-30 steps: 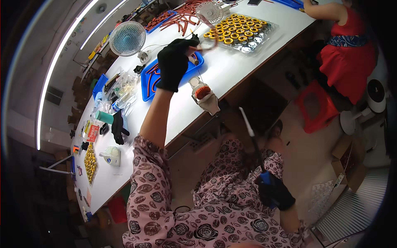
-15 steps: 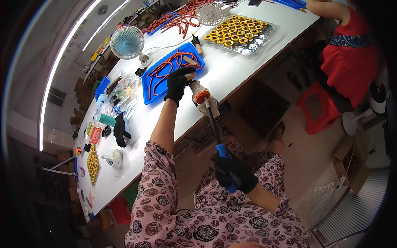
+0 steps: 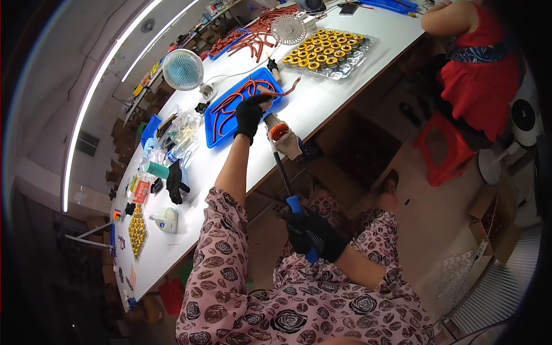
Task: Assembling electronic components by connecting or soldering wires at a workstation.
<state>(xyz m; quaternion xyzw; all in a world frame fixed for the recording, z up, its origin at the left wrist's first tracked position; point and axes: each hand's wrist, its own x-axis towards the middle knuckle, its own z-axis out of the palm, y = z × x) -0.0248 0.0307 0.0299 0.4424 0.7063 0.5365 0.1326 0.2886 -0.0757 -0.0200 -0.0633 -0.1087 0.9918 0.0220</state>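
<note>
My left hand [image 3: 250, 117], in a black glove with bare fingertips, is closed over the near edge of the blue tray [image 3: 214, 140], pinching a dark red cord [image 3: 289, 89]. The cord's free end curls out to the right. My right hand [image 3: 315, 231], also black-gloved, is wrapped around the blue handle of a long black-shafted tool [image 3: 282, 175]. Its far tip meets an orange-red ribbed round piece [image 3: 278, 131] at the table edge, seated in a pale, cloth-like wrapped holder [image 3: 289, 147]. The tool's exact tip is too small to make out.
Several red cords [image 3: 221, 109] lie in the tray. Behind it stand two small fans [image 3: 183, 69] and a clear tray of yellow-rimmed rings [image 3: 328, 49]. A loose black glove [image 3: 176, 183] and tissue pack [image 3: 165, 219] lie left. Another person in red [image 3: 475, 86] works beyond a red stool [image 3: 443, 149].
The cord end at my left hand now sticks out past the tray's right edge. My right hand and the tool have shifted slightly left and up. The whole view has turned a little.
</note>
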